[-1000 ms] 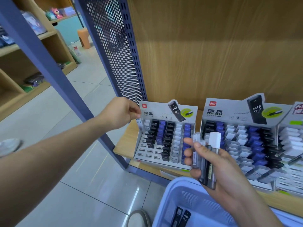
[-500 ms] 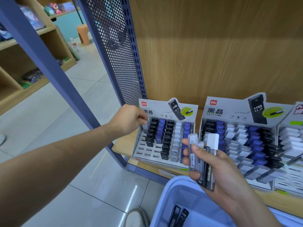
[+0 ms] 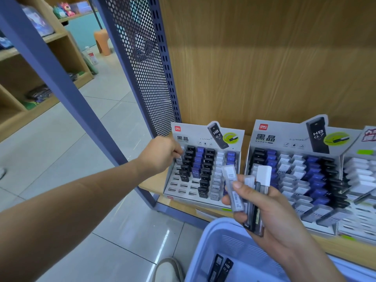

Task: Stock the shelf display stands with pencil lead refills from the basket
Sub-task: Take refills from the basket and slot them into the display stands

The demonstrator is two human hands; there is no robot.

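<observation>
Right hand [image 3: 274,212] grips fanned refills [image 3: 234,192] — left hand [image 3: 160,153] pinches a half-hidden refill [image 3: 179,160] at the stand [image 3: 183,187].

head view — forward and down, close to the display stands [image 3: 207,200].

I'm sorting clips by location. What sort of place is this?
Probably a stationery shop: branded display stands of HB 0.7 lead refills on a wooden shelf, a perforated metal panel, more stocked shelves across the aisle.
</observation>
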